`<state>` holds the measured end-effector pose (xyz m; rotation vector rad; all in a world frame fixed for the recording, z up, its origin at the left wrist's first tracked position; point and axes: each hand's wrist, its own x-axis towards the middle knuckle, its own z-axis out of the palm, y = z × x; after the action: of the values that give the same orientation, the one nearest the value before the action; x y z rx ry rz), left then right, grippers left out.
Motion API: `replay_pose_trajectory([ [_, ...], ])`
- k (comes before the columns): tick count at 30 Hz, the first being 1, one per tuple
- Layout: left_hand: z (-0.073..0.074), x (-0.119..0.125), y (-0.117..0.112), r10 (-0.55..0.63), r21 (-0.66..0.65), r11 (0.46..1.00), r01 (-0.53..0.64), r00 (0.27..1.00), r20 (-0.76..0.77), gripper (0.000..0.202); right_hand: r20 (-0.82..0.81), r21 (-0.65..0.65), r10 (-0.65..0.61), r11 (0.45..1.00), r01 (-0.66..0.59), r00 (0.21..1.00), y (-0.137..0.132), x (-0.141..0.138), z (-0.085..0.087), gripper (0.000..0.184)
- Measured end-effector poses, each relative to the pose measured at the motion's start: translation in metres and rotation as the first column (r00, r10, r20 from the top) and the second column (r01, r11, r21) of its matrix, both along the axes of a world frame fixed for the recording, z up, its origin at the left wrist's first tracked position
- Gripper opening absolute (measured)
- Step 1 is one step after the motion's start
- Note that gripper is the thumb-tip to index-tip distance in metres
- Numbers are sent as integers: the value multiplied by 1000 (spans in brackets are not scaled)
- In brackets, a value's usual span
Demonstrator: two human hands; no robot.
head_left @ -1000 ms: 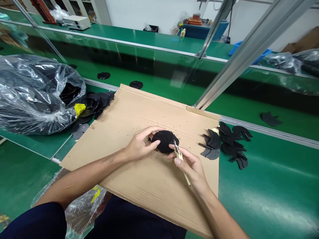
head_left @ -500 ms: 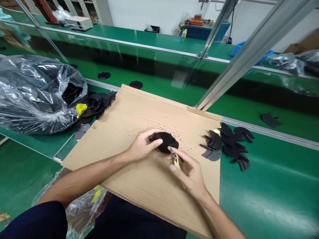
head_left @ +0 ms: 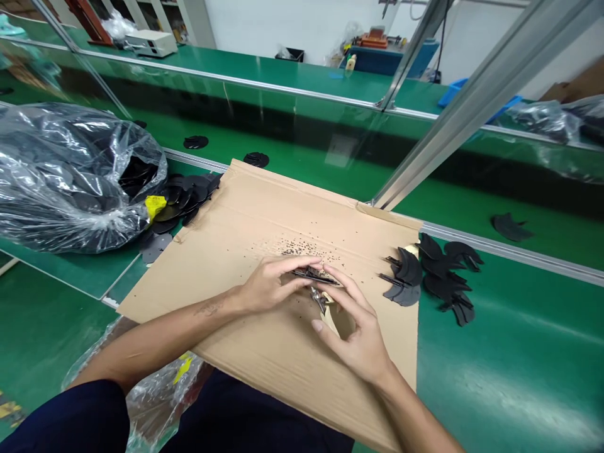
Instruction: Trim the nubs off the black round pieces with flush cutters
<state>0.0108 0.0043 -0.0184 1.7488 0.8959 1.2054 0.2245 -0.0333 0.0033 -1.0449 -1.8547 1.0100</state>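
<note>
My left hand [head_left: 267, 284] is closed on a thin black plastic part [head_left: 315, 275], its thumb below and fingers above. The part is tilted nearly edge-on to me, over the cardboard sheet [head_left: 264, 207]. Small side cutters [head_left: 321, 303] with cream handles rest in my right hand [head_left: 361, 327], jaws pointing away from me just under the part. My right fingertips touch the part's right end, while the right thumb stands apart from the handles. Small black scraps [head_left: 302, 244] lie scattered on the cardboard just beyond my hands.
A clear plastic bag [head_left: 70, 170] of black parts lies at left beside a pile of black discs [head_left: 184, 195]. Several curved black parts [head_left: 438, 270] are piled at right, partly on the cardboard. A slanted metal post [head_left: 438, 132] rises behind the cardboard's far right edge.
The black part has been tipped from facing me to nearly edge-on. My right fingers have reached up onto it, and the cutters' jaws have dropped below it. More scraps show on the cardboard.
</note>
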Motion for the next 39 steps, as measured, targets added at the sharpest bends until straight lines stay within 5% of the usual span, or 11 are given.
replay_pose_trajectory([
  [9,3,6,-2,4,-131,991,15,989,145,26,-7,88,-7,996,8,1000,-1,-2,-5,45],
  [19,8,2,-2,-4,149,989,-3,999,44,20,-14,69,32,997,-31,999,-2,-2,-10,43],
  [27,5,0,-3,80,-66,995,-77,996,44,31,-147,-202,60,975,-90,987,-1,1,-5,44],
  [33,7,-2,2,84,73,994,-82,996,-17,19,-297,-405,34,900,-158,954,1,2,-2,42],
  [39,7,-6,4,35,63,998,-28,993,-112,27,-337,-501,12,844,-190,942,2,4,1,50],
])
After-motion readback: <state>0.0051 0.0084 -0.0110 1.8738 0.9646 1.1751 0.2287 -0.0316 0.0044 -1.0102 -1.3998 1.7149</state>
